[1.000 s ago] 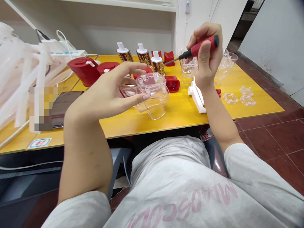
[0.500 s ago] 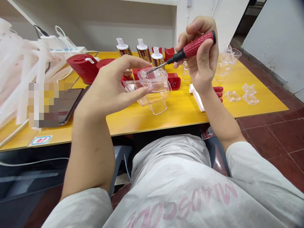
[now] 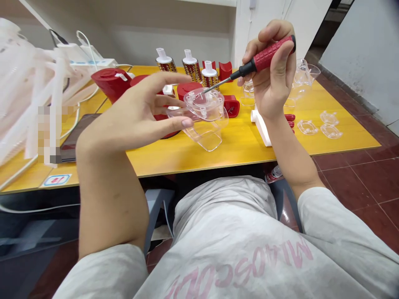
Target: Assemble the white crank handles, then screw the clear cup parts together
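Note:
My left hand point(image 3: 137, 110) holds a transparent plastic housing point(image 3: 204, 120) at its fingertips, above the yellow table, with the fingers spread. My right hand point(image 3: 274, 70) grips a small screwdriver with a red ribbed handle point(image 3: 264, 59). Its thin steel shaft point(image 3: 221, 83) slants down to the left, and the tip sits close over the housing's top. I cannot tell whether the tip touches the plastic. Part of the housing shows through my fingers, and its lower body hangs below them.
On the yellow table point(image 3: 237, 151) stand several perforated metal grater drums point(image 3: 192, 71), red parts point(image 3: 226, 70), a white plastic frame point(image 3: 261, 128), transparent rings point(image 3: 307, 127) and transparent housings point(image 3: 301, 81). A phone point(image 3: 79, 135) and white plastic pieces point(image 3: 31, 91) lie at the left.
The screwdriver tip has moved right across the housing's top since the last frame. My left fingers have spread wider, and the housing has turned slightly in them.

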`<state>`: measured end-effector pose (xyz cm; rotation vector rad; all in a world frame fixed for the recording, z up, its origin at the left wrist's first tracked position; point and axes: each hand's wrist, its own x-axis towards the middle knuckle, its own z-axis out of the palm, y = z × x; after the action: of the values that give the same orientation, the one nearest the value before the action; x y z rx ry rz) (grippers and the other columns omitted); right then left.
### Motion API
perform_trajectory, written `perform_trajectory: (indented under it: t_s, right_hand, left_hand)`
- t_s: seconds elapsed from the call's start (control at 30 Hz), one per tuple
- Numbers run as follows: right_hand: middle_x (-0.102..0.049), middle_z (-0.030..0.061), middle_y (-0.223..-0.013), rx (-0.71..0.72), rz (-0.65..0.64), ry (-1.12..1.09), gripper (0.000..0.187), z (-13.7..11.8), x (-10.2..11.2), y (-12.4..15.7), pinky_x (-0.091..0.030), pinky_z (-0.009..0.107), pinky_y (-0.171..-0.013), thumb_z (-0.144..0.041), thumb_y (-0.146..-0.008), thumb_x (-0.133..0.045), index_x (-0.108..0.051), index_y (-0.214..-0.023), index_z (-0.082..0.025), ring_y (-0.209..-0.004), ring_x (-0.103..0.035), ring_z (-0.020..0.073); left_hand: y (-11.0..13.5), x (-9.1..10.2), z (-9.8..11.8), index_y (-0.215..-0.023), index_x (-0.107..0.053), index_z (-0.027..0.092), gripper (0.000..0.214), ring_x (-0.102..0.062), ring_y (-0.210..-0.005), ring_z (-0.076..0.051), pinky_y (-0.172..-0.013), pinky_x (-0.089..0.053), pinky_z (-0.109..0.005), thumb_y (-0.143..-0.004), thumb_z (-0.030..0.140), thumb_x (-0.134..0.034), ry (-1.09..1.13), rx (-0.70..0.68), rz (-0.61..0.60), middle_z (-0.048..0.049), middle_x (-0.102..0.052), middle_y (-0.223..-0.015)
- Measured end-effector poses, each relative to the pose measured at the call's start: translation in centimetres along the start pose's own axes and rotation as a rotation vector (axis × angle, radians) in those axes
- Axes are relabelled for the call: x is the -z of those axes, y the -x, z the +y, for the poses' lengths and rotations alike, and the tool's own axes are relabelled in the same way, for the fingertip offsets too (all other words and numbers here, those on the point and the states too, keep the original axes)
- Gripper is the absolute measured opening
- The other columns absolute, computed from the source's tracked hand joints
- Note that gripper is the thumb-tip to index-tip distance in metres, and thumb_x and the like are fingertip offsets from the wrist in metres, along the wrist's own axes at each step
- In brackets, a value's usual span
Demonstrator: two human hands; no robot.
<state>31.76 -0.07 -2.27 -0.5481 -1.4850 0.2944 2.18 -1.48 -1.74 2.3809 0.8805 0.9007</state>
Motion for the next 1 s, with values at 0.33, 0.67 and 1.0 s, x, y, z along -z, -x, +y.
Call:
perform_trajectory:
  t_s: [0.33,0.67,1.0]
  right_hand:
    - [-0.062,-0.0031,-0.081,0.095,0.227,-0.319,0.04,1.7,-1.7,-0.8,-0.04,0.038,-0.044,-0.082,-0.106,-0.042,-0.055,-0.108,-0.044,-0.047,-0.041,0.0203]
    - [-0.069,-0.0024,-0.083,0.073,0.13,-0.507,0.021,0.7,-0.6,-0.7,-0.046,0.034,-0.046,-0.062,-0.108,-0.064,-0.073,-0.102,-0.044,-0.048,-0.052,0.0169]
    - [-0.069,-0.003,-0.083,0.081,0.1,-0.461,0.024,0.5,-0.2,-0.7,-0.052,0.033,-0.046,-0.067,-0.102,-0.069,-0.069,-0.104,-0.043,-0.053,-0.055,0.0182]
  left_hand:
    - [-0.6,-0.8,-0.8,-0.159,-0.066,0.041,0.048,-0.067,-0.154,-0.034,-0.118,-0.066,-0.05,-0.114,0.058,-0.064,0.045,-0.075,0.135,-0.0078,-0.052,-0.18]
    - [-0.8,-1.0,0.2,-0.143,-0.084,0.027,0.042,-0.074,-0.141,-0.032,-0.126,-0.058,-0.051,-0.103,0.04,-0.074,-0.147,-0.223,0.027,-0.012,-0.076,-0.15]
    - [-1.5,-1.6,-0.5,-0.123,-0.089,0.026,0.041,-0.07,-0.118,-0.029,-0.111,-0.064,-0.051,-0.094,0.056,-0.094,-0.221,-0.21,0.202,-0.0113,-0.07,-0.125]
